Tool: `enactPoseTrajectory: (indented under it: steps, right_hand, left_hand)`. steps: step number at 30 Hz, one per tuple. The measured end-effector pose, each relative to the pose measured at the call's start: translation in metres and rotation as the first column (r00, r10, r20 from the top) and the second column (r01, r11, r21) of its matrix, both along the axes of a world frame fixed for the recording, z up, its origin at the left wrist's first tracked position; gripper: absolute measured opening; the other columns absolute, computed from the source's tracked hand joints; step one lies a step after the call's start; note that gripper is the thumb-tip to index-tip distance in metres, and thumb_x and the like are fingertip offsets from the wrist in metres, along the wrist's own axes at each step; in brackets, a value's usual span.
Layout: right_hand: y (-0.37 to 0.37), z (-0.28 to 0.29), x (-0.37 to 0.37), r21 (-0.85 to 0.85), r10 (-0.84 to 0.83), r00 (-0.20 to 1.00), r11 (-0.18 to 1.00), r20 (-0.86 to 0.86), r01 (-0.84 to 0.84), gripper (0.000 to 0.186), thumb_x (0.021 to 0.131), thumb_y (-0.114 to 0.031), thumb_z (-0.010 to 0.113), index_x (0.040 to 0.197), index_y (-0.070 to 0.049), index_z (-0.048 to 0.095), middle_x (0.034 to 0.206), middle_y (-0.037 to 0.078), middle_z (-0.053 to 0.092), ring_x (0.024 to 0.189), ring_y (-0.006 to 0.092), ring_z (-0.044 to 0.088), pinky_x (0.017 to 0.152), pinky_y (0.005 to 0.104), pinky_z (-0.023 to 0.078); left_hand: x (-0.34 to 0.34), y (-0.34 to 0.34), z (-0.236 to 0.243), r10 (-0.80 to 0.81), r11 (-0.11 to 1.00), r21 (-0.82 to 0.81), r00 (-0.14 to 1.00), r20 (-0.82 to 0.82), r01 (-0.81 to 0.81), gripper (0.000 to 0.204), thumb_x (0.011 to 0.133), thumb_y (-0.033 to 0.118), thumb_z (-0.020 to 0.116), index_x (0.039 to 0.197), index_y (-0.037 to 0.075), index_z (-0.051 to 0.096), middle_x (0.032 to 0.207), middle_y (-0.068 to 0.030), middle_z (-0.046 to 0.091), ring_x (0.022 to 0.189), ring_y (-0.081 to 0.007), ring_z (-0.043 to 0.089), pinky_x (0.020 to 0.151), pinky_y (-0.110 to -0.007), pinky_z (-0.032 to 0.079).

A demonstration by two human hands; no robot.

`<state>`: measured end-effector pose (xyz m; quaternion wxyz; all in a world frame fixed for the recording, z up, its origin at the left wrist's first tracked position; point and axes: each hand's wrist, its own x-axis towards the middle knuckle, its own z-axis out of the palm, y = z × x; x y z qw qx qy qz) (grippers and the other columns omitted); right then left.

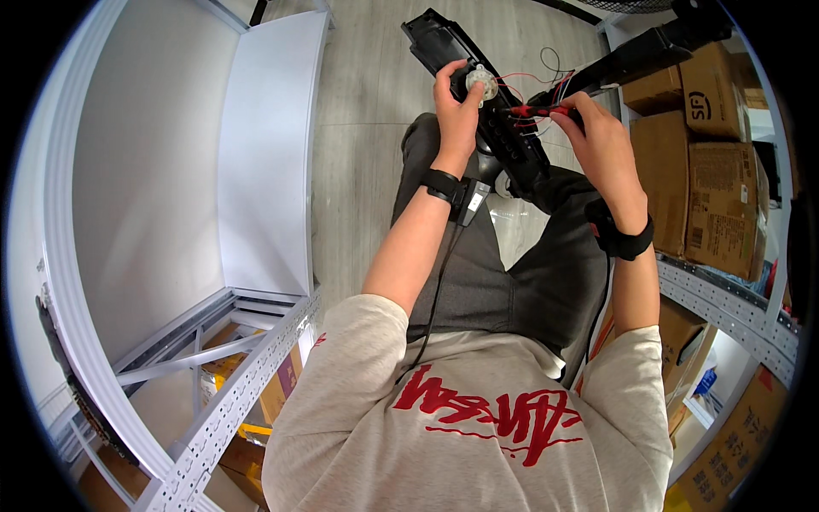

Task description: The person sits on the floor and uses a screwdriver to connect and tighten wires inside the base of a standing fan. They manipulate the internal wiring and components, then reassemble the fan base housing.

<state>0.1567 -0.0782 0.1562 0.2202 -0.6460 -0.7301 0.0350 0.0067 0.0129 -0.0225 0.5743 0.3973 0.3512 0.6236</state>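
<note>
My left hand [455, 119] pinches a small round, whitish, see-through part [481, 84] between thumb and fingers, over a long black plastic housing [444, 44]. Thin red wires [512, 77] run from the part to the right. In my right hand [604, 147] is a red-and-black screwdriver [539, 111], held near its end and pointing left across the housing. Its tip lies close to the housing and wires; whether it touches them I cannot tell. The housing slants across above my knees, its near end beside my right thigh.
A second long black part [636, 60] reaches toward the upper right. Cardboard boxes [721, 200] fill a metal shelf [725, 299] on the right. A white panel [269, 154] and a perforated rack frame [230, 410] stand on the left. A cable [439, 290] hangs from my left wrist.
</note>
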Motion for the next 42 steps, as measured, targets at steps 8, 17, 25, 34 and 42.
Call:
enactPoseTrajectory:
  steps: [8, 17, 25, 34, 42]
  right_hand:
    - [0.002, 0.004, -0.001, -0.112, -0.141, 0.984, 0.982, 0.110, 0.153, 0.026, 0.093, -0.025, 0.069, 0.095, -0.001, 0.061, 0.080, 0.020, 0.068, 0.074, 0.0408, 0.065, 0.061, 0.0458, 0.049]
    - [-0.002, 0.001, 0.008, -0.086, -0.042, 0.999, 0.996, -0.028, 0.039, 0.023, 0.093, -0.023, 0.068, 0.100, -0.002, 0.062, 0.083, 0.021, 0.067, 0.077, 0.0400, 0.064, 0.063, 0.0455, 0.048]
    - [0.000, 0.003, 0.004, -0.136, -0.136, 0.990, 0.981, 0.045, 0.141, 0.025, 0.092, -0.026, 0.069, 0.095, -0.002, 0.065, 0.070, 0.020, 0.064, 0.067, 0.0407, 0.063, 0.059, 0.0465, 0.046]
    - [-0.007, 0.004, -0.003, -0.013, -0.170, 0.975, 0.985, -0.145, 0.170, 0.023, 0.091, -0.023, 0.072, 0.101, -0.003, 0.067, 0.077, 0.016, 0.068, 0.066, 0.0299, 0.066, 0.059, 0.0360, 0.050]
    - [0.012, -0.014, -0.021, 0.168, -0.061, 0.936, 0.978, -0.347, 0.126, 0.022, 0.092, -0.020, 0.073, 0.106, -0.004, 0.067, 0.077, 0.011, 0.070, 0.064, 0.0191, 0.067, 0.057, 0.0294, 0.051]
  left_hand:
    - [-0.001, 0.000, -0.003, -0.025, 0.999, 0.045, 1.000, -0.016, 0.026, 0.045, 0.094, 0.001, 0.065, 0.135, 0.008, 0.048, 0.126, -0.0072, 0.056, 0.111, -0.0158, 0.057, 0.096, -0.030, 0.048]
    - [-0.006, -0.007, 0.022, -0.073, 0.995, 0.078, 0.989, 0.131, 0.063, 0.087, 0.089, -0.006, 0.061, 0.160, 0.016, 0.016, 0.162, -0.0118, 0.022, 0.143, -0.0241, 0.033, 0.118, -0.036, 0.028]
    - [-0.006, -0.004, 0.017, -0.059, 0.994, 0.093, 0.991, 0.118, 0.048, 0.103, 0.089, -0.007, 0.064, 0.162, 0.022, -0.004, 0.162, -0.0134, 0.020, 0.142, -0.0244, 0.033, 0.116, -0.036, 0.030]
    - [-0.005, -0.006, 0.014, -0.038, 0.999, -0.024, 0.988, 0.148, 0.042, 0.111, 0.087, -0.006, 0.065, 0.159, 0.020, -0.015, 0.166, -0.0155, 0.005, 0.148, -0.0272, 0.022, 0.119, -0.037, 0.023]
    - [-0.005, -0.006, 0.017, -0.048, 0.999, 0.005, 0.988, 0.145, 0.048, 0.108, 0.089, -0.007, 0.064, 0.160, 0.020, -0.013, 0.165, -0.0144, 0.010, 0.146, -0.0259, 0.026, 0.118, -0.036, 0.025]
